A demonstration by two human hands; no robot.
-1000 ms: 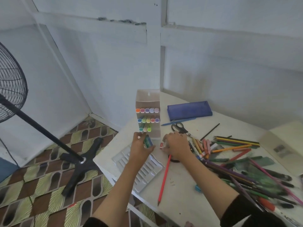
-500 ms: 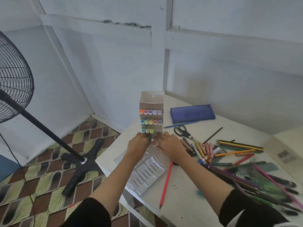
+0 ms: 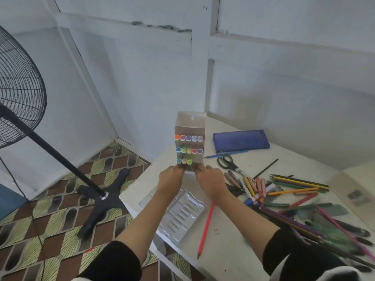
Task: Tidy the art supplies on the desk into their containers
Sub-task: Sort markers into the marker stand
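Note:
An upright clear marker box [image 3: 190, 126] stands at the desk's far left corner, with rows of coloured marker caps facing me. My left hand [image 3: 171, 179] and my right hand [image 3: 210, 179] meet at its lowest row, backs toward me and fingertips hidden. A dark green marker [image 3: 189, 168] shows between them, at my left hand's fingertips, going in beside three markers in that row. Whether my right hand holds anything is hidden. Loose coloured pencils [image 3: 294, 189] lie heaped on the right of the desk.
An empty white plastic tray [image 3: 182, 216] lies under my forearms at the desk's left edge. A red pencil [image 3: 206, 226] lies beside it. A blue pencil case [image 3: 241, 140], a blue pen [image 3: 227, 154] and scissors [image 3: 227, 162] lie behind. A standing fan [image 3: 20, 94] is on the floor to the left.
Both hands moved forward from the tray area to the foot of the marker box, each carrying a marker. The red-and-white marker seen at my right hand is now out of sight.

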